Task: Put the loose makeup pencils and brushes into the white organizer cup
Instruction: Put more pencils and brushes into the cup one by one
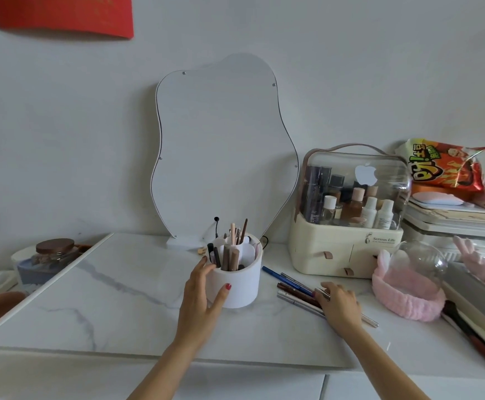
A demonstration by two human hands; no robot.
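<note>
The white organizer cup (242,284) stands upright on the marble tabletop and holds several pencils and brushes in its compartments. My left hand (202,293) wraps around the cup's left side, thumb on the front wall and fingers at the rim. To the right of the cup lies a loose pile of makeup pencils (294,287), blue, brown and silver, fanned on the table. My right hand (339,303) rests on the right end of that pile, fingers pressed onto the pencils; I cannot tell whether any is gripped.
A wavy-edged mirror (224,151) leans on the wall behind the cup. A cream cosmetics box with a clear lid (348,217) stands at the right, with a pink headband (405,295) and glass dome beside it. A jar (55,252) sits far left.
</note>
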